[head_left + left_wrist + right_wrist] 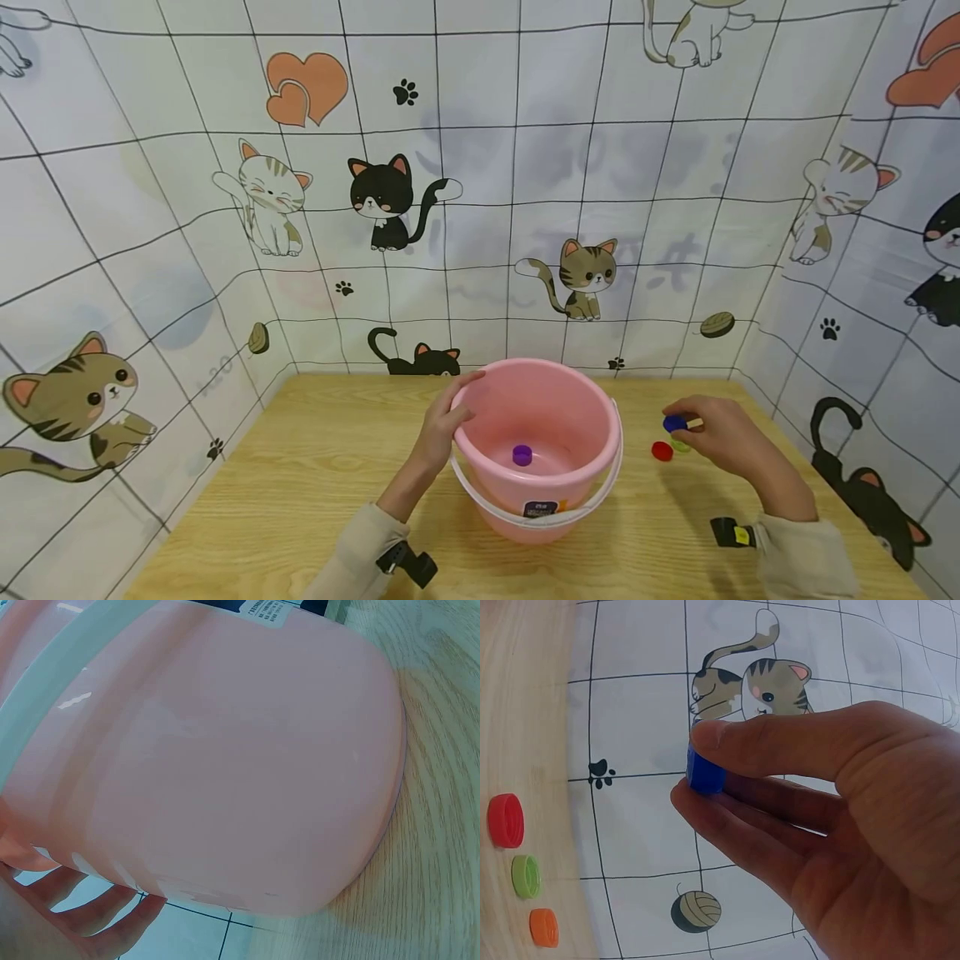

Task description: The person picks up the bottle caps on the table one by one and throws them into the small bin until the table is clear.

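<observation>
Note that your bucket (247,765) is smooth plastic, its outer wall glossy with small bright highlights; its handle (540,523) is smooth plastic; the blue cap (706,771), red cap (506,821), green cap (526,877) and orange cap (544,928) look like hard plastic; your table (337,483) shows wood grain, low in sheen; the wall covering (480,183) resembles thin, creased cloth; your left sleeve (352,554) is soft, matt cloth.
</observation>
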The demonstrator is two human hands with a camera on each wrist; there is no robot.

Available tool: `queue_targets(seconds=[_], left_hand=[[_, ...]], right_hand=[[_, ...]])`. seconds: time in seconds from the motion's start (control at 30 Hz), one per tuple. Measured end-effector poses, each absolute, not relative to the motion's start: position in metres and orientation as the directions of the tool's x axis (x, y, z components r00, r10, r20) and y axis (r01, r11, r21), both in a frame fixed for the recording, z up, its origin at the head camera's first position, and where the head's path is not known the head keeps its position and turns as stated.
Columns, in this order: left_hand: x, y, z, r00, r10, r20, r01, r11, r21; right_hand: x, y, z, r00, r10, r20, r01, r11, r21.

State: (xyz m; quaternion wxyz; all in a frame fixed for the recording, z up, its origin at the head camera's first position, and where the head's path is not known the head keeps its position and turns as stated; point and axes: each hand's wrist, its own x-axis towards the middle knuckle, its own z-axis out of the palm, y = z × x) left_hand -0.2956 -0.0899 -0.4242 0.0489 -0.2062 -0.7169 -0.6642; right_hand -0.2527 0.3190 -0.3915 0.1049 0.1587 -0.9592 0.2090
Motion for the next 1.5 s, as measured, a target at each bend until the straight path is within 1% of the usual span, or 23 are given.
queue_targets(seconds=[0.43,0.73,0.97,1.1,1.3,1.5], left_hand=[[-0.296,-0.090,-0.425,-0.912,0.235,0.336,0.355,0.040,0.934],[-0.296,-0.089,-0.423,-0.905,0.243,0.350,0.366,0.024,0.930],[-0.296,-0.089,-0.423,-0.904,0.241,0.352,0.370,0.031,0.929],[-0.296,-0.090,-0.425,-0.908,0.236,0.345,0.363,0.038,0.931],[-0.295,-0.090,-0.424,-0.909,0.239,0.342,0.359,0.032,0.933],[-0.295,-0.090,-0.424,-0.908,0.242,0.341,0.359,0.031,0.933]], right_hand=[[-0.256,0.303,-0.380,-0.922,-0.280,0.267,-0.369,0.845,-0.388],[-0.262,0.289,-0.365,-0.896,-0.321,0.308,-0.428,0.811,-0.399],[-0.261,0.276,-0.353,-0.901,-0.318,0.295,-0.419,0.812,-0.406],[-0.261,0.270,-0.346,-0.893,-0.332,0.303,-0.437,0.802,-0.408],[-0.263,0.265,-0.338,-0.872,-0.359,0.334,-0.474,0.790,-0.389],[-0.266,0.259,-0.331,-0.863,-0.374,0.339,-0.486,0.798,-0.357]])
